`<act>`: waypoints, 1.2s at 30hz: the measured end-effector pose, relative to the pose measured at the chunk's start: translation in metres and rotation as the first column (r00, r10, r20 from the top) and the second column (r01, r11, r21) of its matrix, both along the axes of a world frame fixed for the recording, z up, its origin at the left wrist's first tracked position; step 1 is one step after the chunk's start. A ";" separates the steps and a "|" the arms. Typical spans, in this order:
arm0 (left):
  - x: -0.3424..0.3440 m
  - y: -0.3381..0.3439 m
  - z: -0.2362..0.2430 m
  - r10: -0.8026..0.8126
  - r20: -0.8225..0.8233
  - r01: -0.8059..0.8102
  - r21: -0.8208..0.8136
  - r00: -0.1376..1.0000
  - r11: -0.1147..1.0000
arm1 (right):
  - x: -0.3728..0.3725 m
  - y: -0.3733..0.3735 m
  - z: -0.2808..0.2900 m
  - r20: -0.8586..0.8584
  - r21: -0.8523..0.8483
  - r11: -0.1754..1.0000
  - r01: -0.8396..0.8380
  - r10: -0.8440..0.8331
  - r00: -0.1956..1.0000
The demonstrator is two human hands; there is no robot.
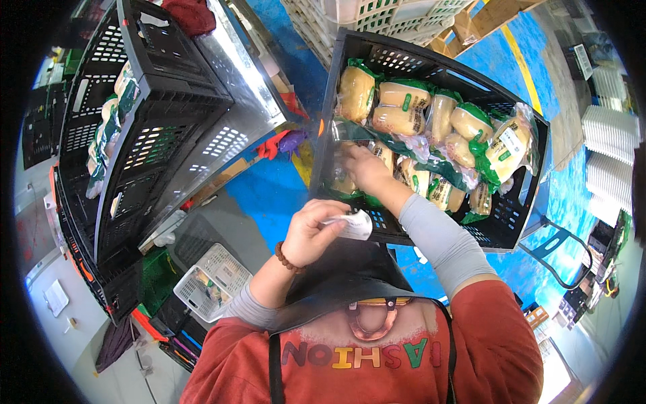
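In front of me a black plastic crate (441,54) holds several clear, green-edged food packs (402,108) with pale yellow, rounded contents. My right hand (367,168) reaches into the crate's near left part, over a pack (342,180) by the left wall. Its fingertips are dim and partly hidden against that pack, so their grip does not show. Just outside the near left corner, my left hand (313,232) pinches a curled white paper slip (356,225) between thumb and fingers. A brown bead bracelet circles that wrist.
At left, black crates (161,114) stand tall, with more green-edged packs (111,135) inside. A small white basket (212,279) sits low at left. Pale crates (377,17) are stacked beyond the packs' crate. White trays (605,158) rise in stacks at far right.
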State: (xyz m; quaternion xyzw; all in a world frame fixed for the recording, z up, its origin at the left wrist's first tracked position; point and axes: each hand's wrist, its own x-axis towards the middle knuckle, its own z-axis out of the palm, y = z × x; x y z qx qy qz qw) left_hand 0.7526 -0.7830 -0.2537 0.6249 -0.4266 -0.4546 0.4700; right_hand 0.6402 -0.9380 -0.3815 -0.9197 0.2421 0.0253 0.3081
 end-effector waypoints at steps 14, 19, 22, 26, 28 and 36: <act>-0.028 -0.010 -0.010 0.154 -0.434 -0.059 0.224 0.888 0.973 | -0.083 0.047 0.119 0.213 0.759 0.598 0.257 -0.601 0.771; -0.036 -0.010 -0.029 0.105 -0.215 -0.061 0.205 0.971 0.977 | -0.107 0.044 0.096 -0.006 0.885 0.353 0.303 -0.642 0.766; -0.041 -0.018 -0.032 0.018 -0.132 -0.010 0.056 0.991 0.998 | -0.107 0.040 0.084 -0.010 0.958 0.232 0.171 -0.565 0.825; -0.040 -0.025 -0.027 -0.033 0.125 0.000 0.258 0.992 0.966 | -0.118 0.020 0.066 -0.103 0.893 0.284 0.349 -0.627 0.772; -0.035 -0.023 -0.028 -0.156 0.210 0.090 0.294 0.965 0.952 | -0.114 -0.003 0.053 -0.156 0.751 0.419 0.511 -0.639 0.753; -0.034 -0.039 -0.018 -0.317 0.305 0.337 -0.013 0.898 0.942 | -0.095 -0.021 -0.029 -0.171 0.200 0.775 0.600 -0.575 0.800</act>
